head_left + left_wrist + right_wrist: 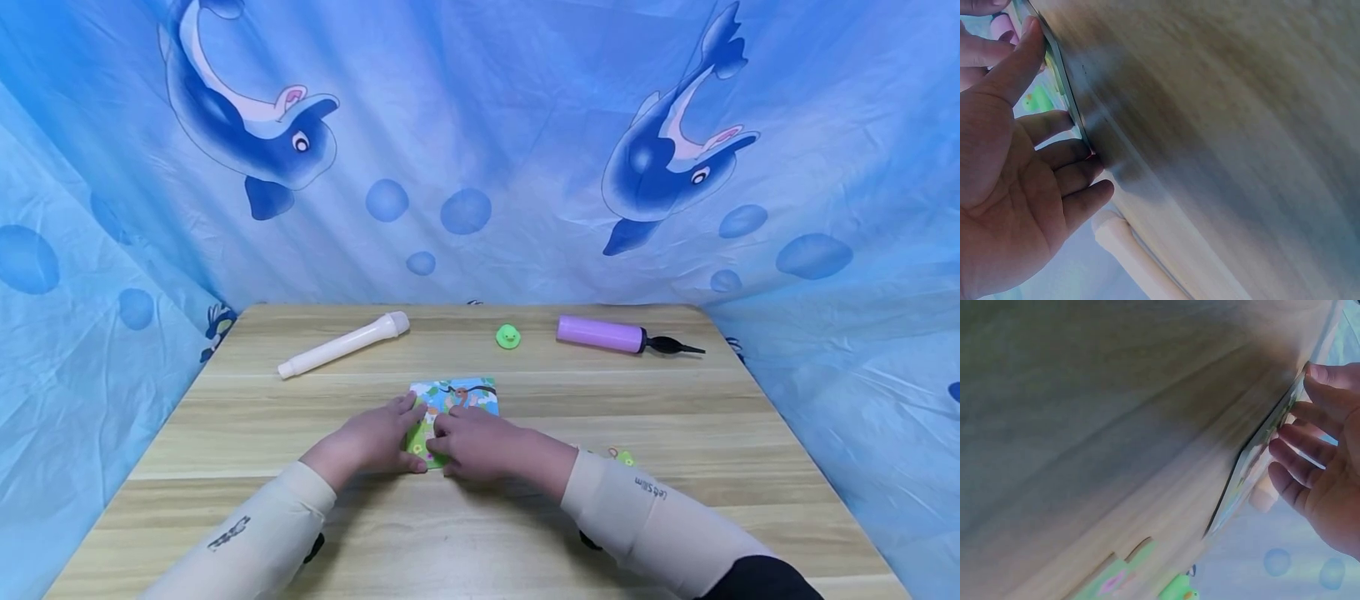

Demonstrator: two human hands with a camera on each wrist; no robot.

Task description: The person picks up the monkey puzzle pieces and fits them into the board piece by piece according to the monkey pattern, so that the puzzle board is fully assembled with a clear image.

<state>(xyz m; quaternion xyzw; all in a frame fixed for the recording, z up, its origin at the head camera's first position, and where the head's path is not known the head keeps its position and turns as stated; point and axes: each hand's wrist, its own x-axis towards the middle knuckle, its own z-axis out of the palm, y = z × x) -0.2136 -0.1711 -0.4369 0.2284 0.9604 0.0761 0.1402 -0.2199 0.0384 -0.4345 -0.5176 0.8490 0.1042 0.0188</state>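
Observation:
A flat, square picture board (pixel 480 393) with a bird on a branch and flowers lies on the table. My left hand (pixel 378 435) rests along its left side, fingers fairly straight, thumb at the near edge. From the right, my right hand (pixel 480 443) reaches over the board, its fingertips touching the surface and its thumb at the near edge. The right wrist view shows the thin board (pixel 1244 465) edge-on under these slightly bent fingers. My hands hide much of the picture. A green jigsaw-like piece (pixel 1107 578) lies on the table, partly hidden by the right forearm in the head view.
Behind the board to the left lies a pale pink tube (pixel 345 345) with a wider end. A small green duck toy (pixel 507 337) sits at the back middle. At back right is a purple hand pump (pixel 600 333) with a black nozzle. A blue dolphin-print curtain (pixel 465 150) surrounds the table.

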